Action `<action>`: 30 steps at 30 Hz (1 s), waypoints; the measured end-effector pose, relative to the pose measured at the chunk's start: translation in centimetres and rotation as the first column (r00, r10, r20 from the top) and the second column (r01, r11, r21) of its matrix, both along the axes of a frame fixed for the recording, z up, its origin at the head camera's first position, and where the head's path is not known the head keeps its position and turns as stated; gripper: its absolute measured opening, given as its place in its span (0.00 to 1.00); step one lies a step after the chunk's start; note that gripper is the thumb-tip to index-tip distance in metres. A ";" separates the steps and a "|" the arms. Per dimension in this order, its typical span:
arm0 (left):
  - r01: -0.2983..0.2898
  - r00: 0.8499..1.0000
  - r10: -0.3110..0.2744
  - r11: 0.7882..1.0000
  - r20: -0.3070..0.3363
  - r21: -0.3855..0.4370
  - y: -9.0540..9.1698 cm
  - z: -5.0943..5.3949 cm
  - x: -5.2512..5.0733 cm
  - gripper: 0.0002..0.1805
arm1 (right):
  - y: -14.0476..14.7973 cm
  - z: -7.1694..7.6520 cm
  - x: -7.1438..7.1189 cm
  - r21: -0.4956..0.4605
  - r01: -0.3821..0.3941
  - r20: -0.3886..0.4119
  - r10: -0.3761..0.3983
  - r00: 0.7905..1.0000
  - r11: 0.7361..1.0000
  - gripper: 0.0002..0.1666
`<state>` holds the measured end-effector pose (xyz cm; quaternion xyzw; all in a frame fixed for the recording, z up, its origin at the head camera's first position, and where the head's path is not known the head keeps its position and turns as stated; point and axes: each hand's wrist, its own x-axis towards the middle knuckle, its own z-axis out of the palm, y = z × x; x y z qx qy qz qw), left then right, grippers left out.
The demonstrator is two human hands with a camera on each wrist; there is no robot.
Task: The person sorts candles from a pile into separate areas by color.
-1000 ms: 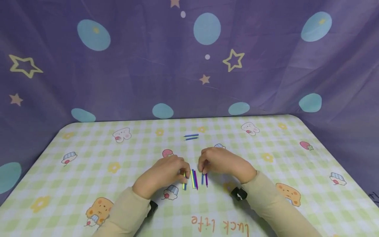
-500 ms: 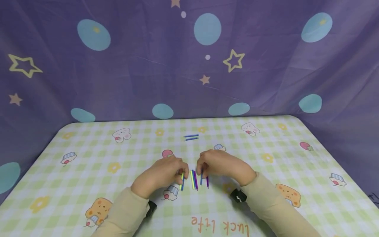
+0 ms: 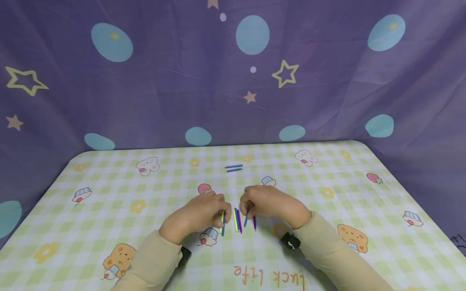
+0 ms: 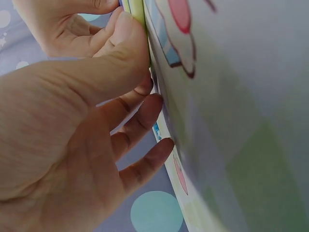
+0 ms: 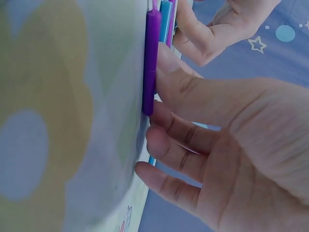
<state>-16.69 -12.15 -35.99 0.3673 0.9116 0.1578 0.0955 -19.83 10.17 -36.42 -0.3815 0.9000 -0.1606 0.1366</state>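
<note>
In the head view my left hand [image 3: 200, 212] pinches a yellow-green pen-like stick [image 3: 221, 230] and a blue one [image 3: 223, 230] low over the table. My right hand [image 3: 274, 204] pinches another blue stick [image 3: 246, 221], slightly tilted, its upper end hidden by the fingers. A purple stick [image 3: 255, 223] lies just right of it, also seen as a purple stick [image 5: 152, 63] beside the thumb in the right wrist view. Between the hands sits a small row with a yellow-green stick [image 3: 235, 221], a blue stick and a purple stick [image 3: 239, 222].
Two more blue sticks [image 3: 234, 166] lie farther back on the table. A checked cloth [image 3: 164, 246] with printed cartoon figures covers the tabletop. Behind its far edge hangs a purple curtain [image 3: 218, 109] with stars and dots.
My left hand has shifted slightly left with its yellow-green and blue sticks, widening the gap to the middle row. My right hand has brought its blue stick a little left, away from the purple one.
</note>
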 end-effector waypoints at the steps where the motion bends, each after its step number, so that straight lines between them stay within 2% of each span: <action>1: 0.004 1.000 -0.004 1.000 0.000 0.001 0.0 0.0 0.0 0.10 | 0.0 0.0 0.0 0.004 0.004 -0.003 -0.004 1.000 1.000 0.13; 12: -0.027 1.000 0.027 1.000 0.009 0.003 0.2 -0.2 0.1 0.12 | -0.2 0.0 0.3 0.027 0.006 -0.019 -0.005 1.000 1.000 0.13; 20: -0.023 0.999 0.025 0.998 -0.043 0.061 0.2 -0.2 0.0 0.09 | -0.2 -0.1 -0.1 0.017 -0.018 -0.033 0.018 0.999 1.000 0.13; 30: -0.082 0.995 0.084 0.996 -0.054 0.034 0.2 -0.1 -0.5 0.08 | 0.5 0.6 -1.0 -0.032 0.017 -0.063 -0.019 0.998 0.999 0.10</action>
